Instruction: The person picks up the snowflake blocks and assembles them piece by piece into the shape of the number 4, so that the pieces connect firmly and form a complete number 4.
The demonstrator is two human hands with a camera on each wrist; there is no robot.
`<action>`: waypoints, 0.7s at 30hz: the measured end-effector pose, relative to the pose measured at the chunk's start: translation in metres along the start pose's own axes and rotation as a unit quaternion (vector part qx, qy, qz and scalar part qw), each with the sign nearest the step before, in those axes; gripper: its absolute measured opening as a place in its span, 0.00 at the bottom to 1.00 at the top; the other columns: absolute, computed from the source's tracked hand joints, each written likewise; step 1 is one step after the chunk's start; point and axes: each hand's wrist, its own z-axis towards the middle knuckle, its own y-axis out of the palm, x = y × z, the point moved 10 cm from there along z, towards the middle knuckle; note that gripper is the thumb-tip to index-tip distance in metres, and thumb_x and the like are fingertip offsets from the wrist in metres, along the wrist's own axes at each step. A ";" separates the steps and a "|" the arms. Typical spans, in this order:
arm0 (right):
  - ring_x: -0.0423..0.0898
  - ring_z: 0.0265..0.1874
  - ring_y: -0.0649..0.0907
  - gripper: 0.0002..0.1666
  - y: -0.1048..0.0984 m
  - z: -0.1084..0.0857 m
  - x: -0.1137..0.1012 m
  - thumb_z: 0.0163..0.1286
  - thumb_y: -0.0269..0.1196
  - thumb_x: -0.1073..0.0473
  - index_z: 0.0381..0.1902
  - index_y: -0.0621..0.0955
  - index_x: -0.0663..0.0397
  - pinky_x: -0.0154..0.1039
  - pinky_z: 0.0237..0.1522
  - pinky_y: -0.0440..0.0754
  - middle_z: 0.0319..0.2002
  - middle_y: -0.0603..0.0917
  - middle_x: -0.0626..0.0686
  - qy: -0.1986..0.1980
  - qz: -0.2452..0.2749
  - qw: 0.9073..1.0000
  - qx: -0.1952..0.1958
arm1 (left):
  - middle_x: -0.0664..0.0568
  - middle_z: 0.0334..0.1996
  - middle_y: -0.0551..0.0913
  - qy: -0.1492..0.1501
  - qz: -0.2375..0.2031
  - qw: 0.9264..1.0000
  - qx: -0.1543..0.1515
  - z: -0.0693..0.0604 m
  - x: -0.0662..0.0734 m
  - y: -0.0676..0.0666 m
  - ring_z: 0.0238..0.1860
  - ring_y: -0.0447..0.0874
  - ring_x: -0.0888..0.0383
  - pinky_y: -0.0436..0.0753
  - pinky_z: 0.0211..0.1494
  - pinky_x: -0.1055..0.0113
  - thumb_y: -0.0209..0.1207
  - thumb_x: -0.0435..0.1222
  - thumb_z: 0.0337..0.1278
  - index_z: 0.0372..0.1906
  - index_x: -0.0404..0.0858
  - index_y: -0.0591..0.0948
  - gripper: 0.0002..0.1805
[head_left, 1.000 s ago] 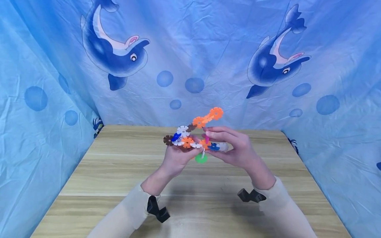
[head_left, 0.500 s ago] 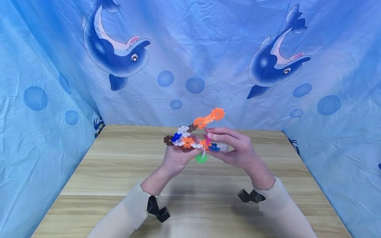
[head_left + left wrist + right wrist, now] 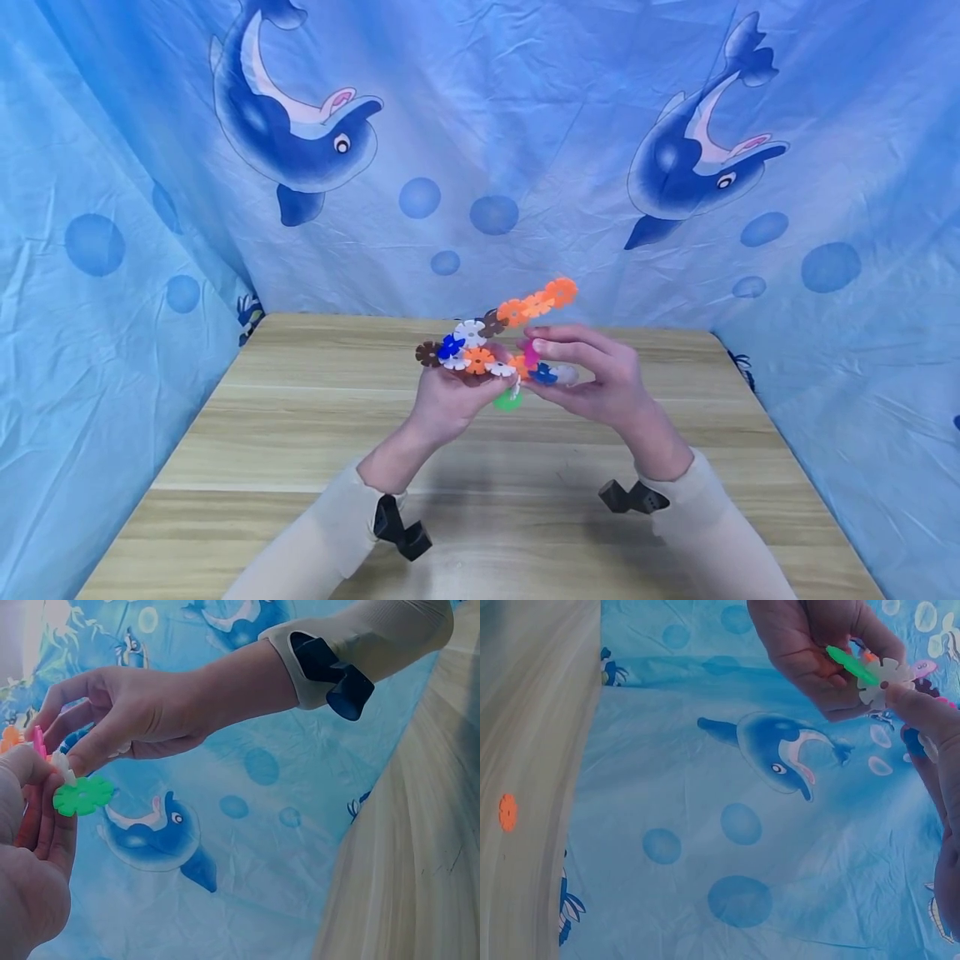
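A chain of interlocking snowflake discs [image 3: 478, 361], in orange, white, brown and blue, is held above the table between both hands. My left hand [image 3: 446, 404] grips its lower row from below, with the thumb along it. A branch ending in orange discs [image 3: 560, 292] slants up to the right. With its fingertips my right hand [image 3: 611, 375] pinches a pink disc [image 3: 532, 352] at the row's right part, beside a blue disc [image 3: 543, 373]. A green disc [image 3: 83, 796] hangs below, joined to a white disc [image 3: 885, 684]. Fingers hide some joints.
The wooden table [image 3: 300, 433] lies under both hands. A loose orange disc [image 3: 508, 812] rests on it in the right wrist view. Blue curtains with dolphins [image 3: 322, 133] stand behind and at both sides.
The disc chain has turned a little, its orange branch swinging slightly right and down. The pink disc now shows more of its face. Both hands keep their hold.
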 end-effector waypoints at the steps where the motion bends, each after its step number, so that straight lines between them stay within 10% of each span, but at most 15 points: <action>1: 0.53 0.50 0.93 0.20 -0.001 -0.001 -0.001 0.66 0.78 0.57 0.46 0.87 0.70 0.36 0.58 0.88 0.47 0.90 0.66 -0.005 -0.004 1.000 0.004 | 0.29 0.46 0.87 0.009 0.007 1.000 -0.002 0.000 0.002 0.000 0.43 0.91 0.64 0.92 0.49 0.67 0.70 0.21 0.55 0.60 0.27 0.78 0.26; 6: 0.52 0.50 0.92 0.23 -0.002 -0.002 -0.002 0.66 0.78 0.55 0.46 0.86 0.71 0.35 0.57 0.88 0.46 0.90 0.65 -0.006 -0.003 1.000 0.007 | 0.30 0.43 0.88 0.067 0.045 0.997 -0.006 -0.002 0.014 0.003 0.45 0.91 0.63 0.93 0.51 0.64 0.71 0.19 0.52 0.52 0.24 0.81 0.21; 12: 0.45 0.51 0.92 0.20 -0.002 -0.002 0.008 0.69 0.74 0.62 0.42 0.83 0.80 0.35 0.47 0.91 0.46 0.90 0.66 0.036 0.139 0.989 0.036 | 0.35 0.42 0.90 0.089 0.107 0.990 -0.001 -0.002 0.017 0.005 0.47 0.93 0.52 0.92 0.53 0.67 0.73 0.22 0.52 0.44 0.28 0.84 0.14; 21: 0.43 0.48 0.93 0.18 0.000 -0.004 0.017 0.73 0.70 0.65 0.42 0.81 0.83 0.36 0.41 0.92 0.49 0.90 0.63 0.090 0.195 0.974 0.067 | 0.33 0.40 0.89 0.103 0.074 0.992 0.004 -0.001 0.018 0.004 0.46 0.92 0.60 0.92 0.51 0.66 0.72 0.20 0.51 0.43 0.26 0.83 0.14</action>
